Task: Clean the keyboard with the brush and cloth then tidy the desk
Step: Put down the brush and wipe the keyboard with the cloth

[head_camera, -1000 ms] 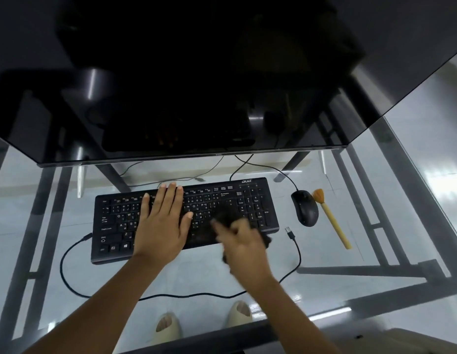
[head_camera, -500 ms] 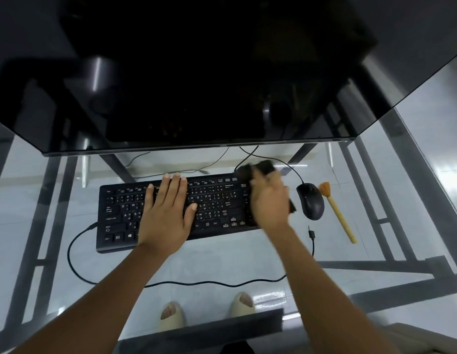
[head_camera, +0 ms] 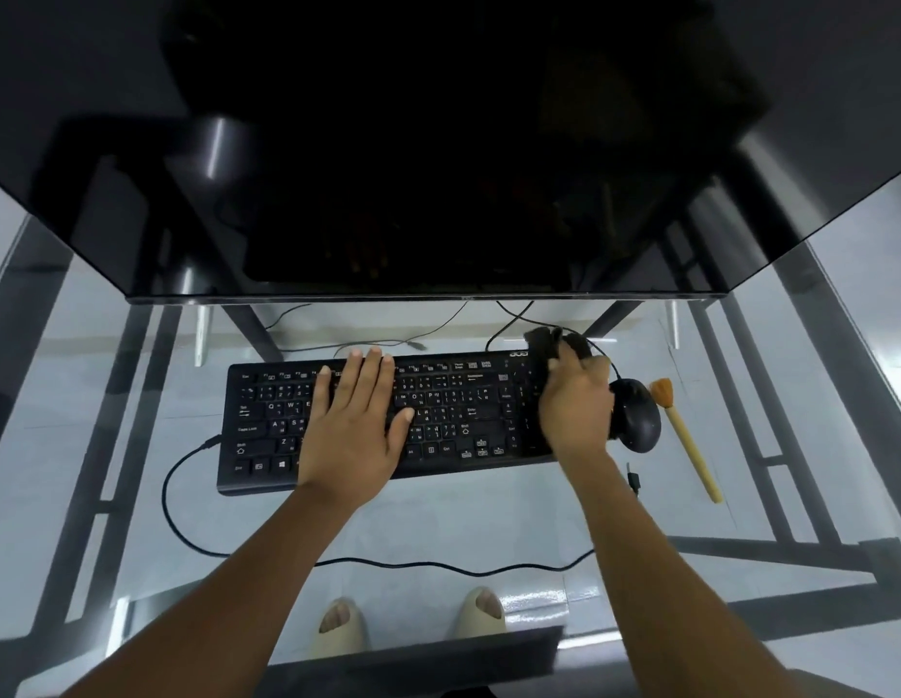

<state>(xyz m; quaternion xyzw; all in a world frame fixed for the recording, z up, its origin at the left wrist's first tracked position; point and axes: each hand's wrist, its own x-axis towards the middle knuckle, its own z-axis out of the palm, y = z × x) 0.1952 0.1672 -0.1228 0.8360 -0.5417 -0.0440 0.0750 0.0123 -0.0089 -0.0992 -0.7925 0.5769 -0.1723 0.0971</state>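
Now wiping the keypad end

Head view: the left hand (head_camera: 352,425) lies flat and spread on the middle of the keyboard (head_camera: 267,420), pinning it to the glass desk (head_camera: 488,526). The right hand (head_camera: 576,410) is closed around a dark cloth (head_camera: 546,345), pressing it on the keyboard's far right corner, with a bunch of cloth sticking out past the top edge. The mouse (head_camera: 637,415) sits just beside that hand, and the brush (head_camera: 687,440) lies on the desk just beyond the mouse, untouched.

To wipe well, I judge the flat hand should keep its weight down so the board does not slide, and strokes should run along the key rows, stopping short of the mouse.

Much is hard to read: the cloth blends with the black keys, the right hand hides the keypad, and the monitor (head_camera: 438,143) is a dark mass.
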